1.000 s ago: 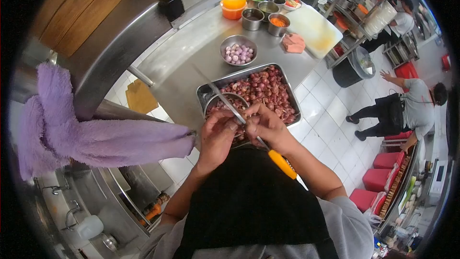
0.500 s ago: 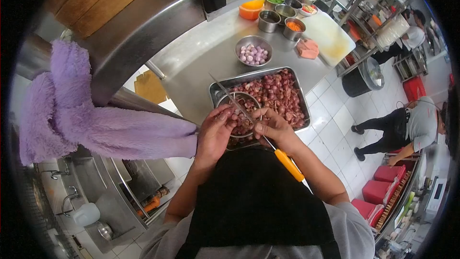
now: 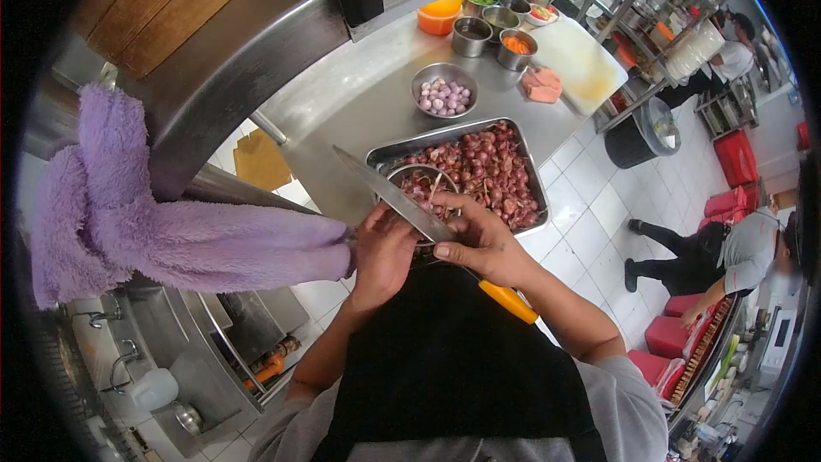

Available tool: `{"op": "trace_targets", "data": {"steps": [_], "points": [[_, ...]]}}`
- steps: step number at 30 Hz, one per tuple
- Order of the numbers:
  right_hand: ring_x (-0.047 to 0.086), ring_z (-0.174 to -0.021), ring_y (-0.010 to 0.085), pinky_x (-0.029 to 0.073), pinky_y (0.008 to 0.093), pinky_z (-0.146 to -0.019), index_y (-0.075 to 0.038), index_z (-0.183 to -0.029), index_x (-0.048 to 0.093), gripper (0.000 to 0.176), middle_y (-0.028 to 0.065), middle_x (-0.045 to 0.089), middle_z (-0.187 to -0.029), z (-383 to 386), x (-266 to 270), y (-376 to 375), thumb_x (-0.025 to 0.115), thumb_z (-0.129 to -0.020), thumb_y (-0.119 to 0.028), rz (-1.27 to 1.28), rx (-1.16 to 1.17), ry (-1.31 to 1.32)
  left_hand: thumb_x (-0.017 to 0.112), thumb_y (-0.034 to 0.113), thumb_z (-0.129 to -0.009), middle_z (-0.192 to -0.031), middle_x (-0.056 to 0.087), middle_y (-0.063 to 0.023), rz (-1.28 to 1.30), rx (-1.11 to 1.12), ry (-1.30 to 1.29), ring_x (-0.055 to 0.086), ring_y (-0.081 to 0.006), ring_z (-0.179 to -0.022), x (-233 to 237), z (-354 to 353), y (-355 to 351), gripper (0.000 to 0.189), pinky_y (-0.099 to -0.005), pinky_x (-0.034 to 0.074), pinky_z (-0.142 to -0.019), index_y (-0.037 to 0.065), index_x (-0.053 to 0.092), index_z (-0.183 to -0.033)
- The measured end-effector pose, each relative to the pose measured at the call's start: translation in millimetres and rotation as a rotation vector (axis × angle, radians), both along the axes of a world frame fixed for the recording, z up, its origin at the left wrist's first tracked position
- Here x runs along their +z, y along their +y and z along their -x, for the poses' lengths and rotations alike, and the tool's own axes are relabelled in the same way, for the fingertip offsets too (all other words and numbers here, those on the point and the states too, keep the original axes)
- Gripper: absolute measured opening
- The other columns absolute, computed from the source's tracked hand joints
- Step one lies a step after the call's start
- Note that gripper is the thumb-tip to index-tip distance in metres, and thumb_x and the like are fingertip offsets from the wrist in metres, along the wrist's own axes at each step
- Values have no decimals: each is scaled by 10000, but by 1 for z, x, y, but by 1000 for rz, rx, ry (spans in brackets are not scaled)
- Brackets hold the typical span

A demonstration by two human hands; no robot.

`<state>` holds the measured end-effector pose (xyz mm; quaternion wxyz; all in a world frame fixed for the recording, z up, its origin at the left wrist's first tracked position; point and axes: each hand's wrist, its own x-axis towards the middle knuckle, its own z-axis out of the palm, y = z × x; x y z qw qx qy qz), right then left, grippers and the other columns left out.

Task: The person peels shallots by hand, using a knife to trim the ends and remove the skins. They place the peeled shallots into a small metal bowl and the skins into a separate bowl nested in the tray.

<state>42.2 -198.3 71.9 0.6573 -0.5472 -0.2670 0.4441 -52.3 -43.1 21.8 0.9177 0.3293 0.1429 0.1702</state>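
My right hand (image 3: 483,239) grips a knife (image 3: 389,192) by the heel of its blade, and the yellow handle points back toward my forearm. The blade lies flat-side up, its tip toward the upper left. Close beside it, my left hand (image 3: 383,252) is closed with curled fingers; the blade hides whatever they hold. Both hands are over the near edge of a metal tray (image 3: 545,197) full of unpeeled red shallots (image 3: 505,167). Inside the tray sits a round metal bowl (image 3: 395,174) holding skins and shallots. Peeled shallots (image 3: 445,97) fill another bowl (image 3: 416,103) behind the tray.
Several metal pots (image 3: 471,37) of ingredients and an orange container (image 3: 438,21) stand at the back, near a white cutting board (image 3: 581,60) and a pink cloth (image 3: 541,84). A purple towel (image 3: 231,239) hangs at left. One co-worker (image 3: 710,257) stands at right, another farther back.
The knife has turned from edge-on to showing its broad flat side, its tip moving left. My right hand has shifted slightly left along with it. The co-worker at right has moved a little.
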Motion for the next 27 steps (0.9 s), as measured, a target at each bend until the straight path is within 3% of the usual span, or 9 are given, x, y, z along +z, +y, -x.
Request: {"op": "trace_targets", "data": {"steps": [2,5,12,14,21,23,27], "points": [[543,-892,81,448,245,-787,-44,-1421,359,651,22,581,-977,1,-2,1,714,-876,-65,-37,-16,-28,582,-41,-905,-1112,640,-115,47,47,8,628,-212,-1042,0,-1,-2,250,-375,506,-946,-13,568,-1153],[542,-907,84,448,244,-786,-45,-1397,375,639,31,578,-1003,0,1,-1,727,-864,-64,2,0,-15,587,-42,-902,-1096,640,-109,26,39,-9,626,-202,-1039,8,-1,-3,252,-362,501,-950,-15,575,-1152],[546,-925,87,460,248,-789,-48,-1255,434,498,37,575,-1021,2,-3,7,734,-857,-56,-25,-55,-19,584,-55,-901,-1101,638,-100,-32,70,-48,624,-196,-1040,3,-2,-8,242,-346,498,-950,-27,588,-1141],[543,-933,86,464,247,-797,-56,-1203,440,451,41,561,-1063,2,-8,10,731,-858,-49,-63,-87,-58,566,0,-931,-1164,620,-109,-113,66,-64,605,-197,-1077,-6,0,-9,266,-354,474,-976,-40,562,-1194],[548,-955,87,474,253,-804,-59,-1162,441,406,43,547,-1108,-3,-19,9,719,-866,-34,-108,-72,59,560,-26,-921,-1170,618,-113,-148,76,-100,604,-208,-1087,-17,0,-15,279,-367,479,-972,-39,556,-1200],[567,-892,93,477,246,-760,-68,-1143,449,367,42,569,-1024,-4,-21,9,710,-884,-75,-142,-114,116,564,-29,-919,-1165,619,-122,-257,20,-102,605,-229,-1094,-19,2,-18,285,-374,491,-951,-40,552,-1204],[561,-750,98,453,230,-631,-82,-1120,465,317,31,568,-879,-8,-13,2,691,-909,-154,-65,-55,274,551,-61,-919,-1114,634,-112,-164,-22,1,622,-187,-1028,-6,3,-15,270,-334,516,-891,-35,556,-1188]]}}
